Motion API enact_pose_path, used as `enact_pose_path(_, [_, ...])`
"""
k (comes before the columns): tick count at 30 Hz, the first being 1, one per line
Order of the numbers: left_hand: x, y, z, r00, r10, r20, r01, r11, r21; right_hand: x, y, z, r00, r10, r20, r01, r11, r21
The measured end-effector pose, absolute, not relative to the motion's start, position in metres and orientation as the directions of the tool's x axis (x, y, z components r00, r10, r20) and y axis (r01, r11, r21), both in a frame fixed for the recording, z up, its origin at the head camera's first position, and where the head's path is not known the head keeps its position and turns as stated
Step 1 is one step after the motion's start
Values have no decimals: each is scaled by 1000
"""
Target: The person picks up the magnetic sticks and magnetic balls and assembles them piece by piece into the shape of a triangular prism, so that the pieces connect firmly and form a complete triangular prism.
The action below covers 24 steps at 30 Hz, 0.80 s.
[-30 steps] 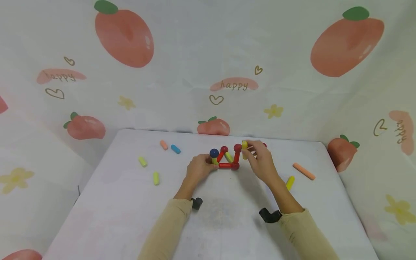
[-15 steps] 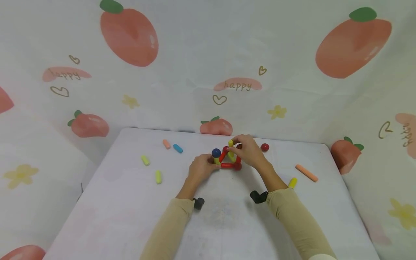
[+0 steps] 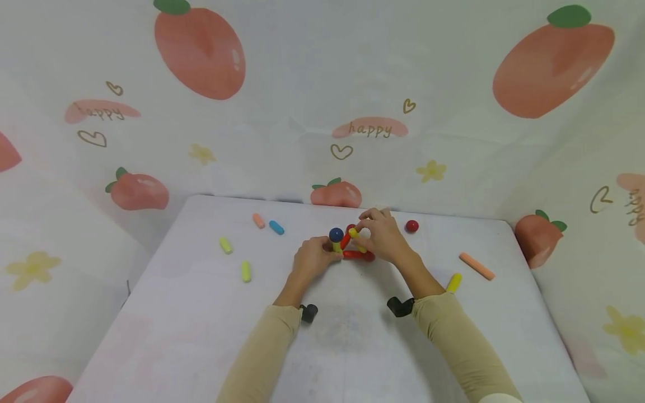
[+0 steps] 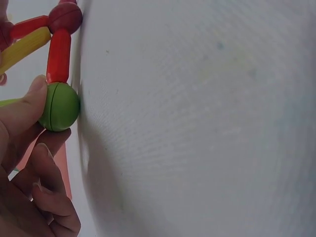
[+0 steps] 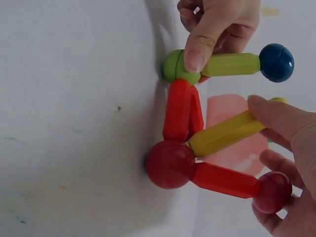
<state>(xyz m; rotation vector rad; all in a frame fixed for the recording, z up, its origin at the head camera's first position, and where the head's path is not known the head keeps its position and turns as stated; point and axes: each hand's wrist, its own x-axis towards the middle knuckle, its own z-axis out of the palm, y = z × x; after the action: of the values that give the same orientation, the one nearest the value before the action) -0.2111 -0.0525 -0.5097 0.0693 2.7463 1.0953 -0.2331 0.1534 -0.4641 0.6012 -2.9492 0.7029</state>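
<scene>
My left hand point(image 3: 312, 259) pinches a green ball point(image 4: 63, 107) at a corner of a small frame of magnetic rods and balls. A lime rod point(image 5: 232, 64) topped by a blue ball point(image 5: 277, 62) rises from it. A red rod point(image 5: 177, 108) links the green ball to a dark red ball point(image 5: 170, 164). My right hand point(image 3: 383, 235) pinches a yellow rod point(image 5: 224, 133) by its upper end. The yellow rod slants, its lower end right at the dark red ball. Another red rod point(image 5: 224, 179) stands there, capped by a red ball point(image 5: 272, 191) beside my right fingers.
A loose red ball point(image 3: 412, 226) lies right of the frame. An orange rod point(image 3: 476, 266) and another yellow rod point(image 3: 454, 282) lie farther right. On the left are two lime rods point(image 3: 246, 271), a short orange rod point(image 3: 258, 220) and a blue rod point(image 3: 276, 227).
My right hand has moved left with the yellow rod, then lowered and tilted it into the frame. The loose red ball has come into full view. My left hand keeps its place at the corner.
</scene>
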Motion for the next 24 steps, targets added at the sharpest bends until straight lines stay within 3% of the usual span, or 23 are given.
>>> enact_pose_path(24, [-209,-45,-506,-990,75,-120,-19,774,633,-212,136,-473,-893,-383,234,-437,862,-257])
